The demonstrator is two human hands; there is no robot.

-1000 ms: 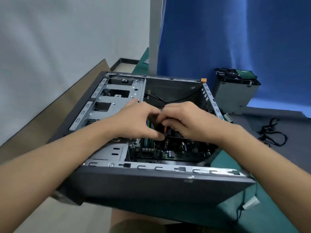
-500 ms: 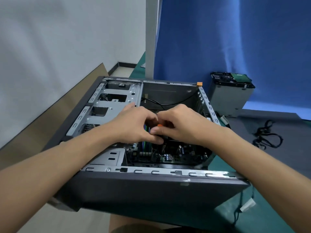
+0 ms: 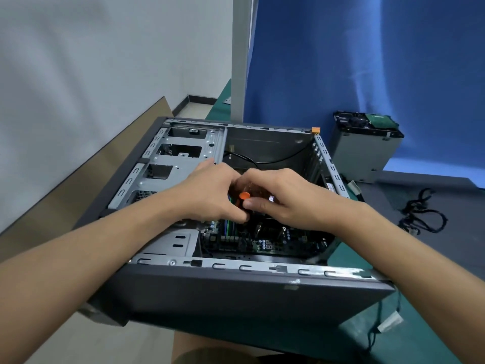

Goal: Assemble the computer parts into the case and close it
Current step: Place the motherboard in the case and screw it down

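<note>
Computer case (image 3: 236,300) lies on its side on the green bench (image 3: 349,346), open side up. Both hands reach inside and meet in the middle, just above the green board (image 3: 252,241). A small orange peg (image 3: 244,195) sticks up between them. The right hand (image 3: 286,203) pinches it with its thumb and curled fingers. The left hand (image 3: 210,195) curls just beside it, but I cannot tell what it holds. A grey drive box (image 3: 364,153) and black wires (image 3: 425,216) lie well apart on the right.
</note>
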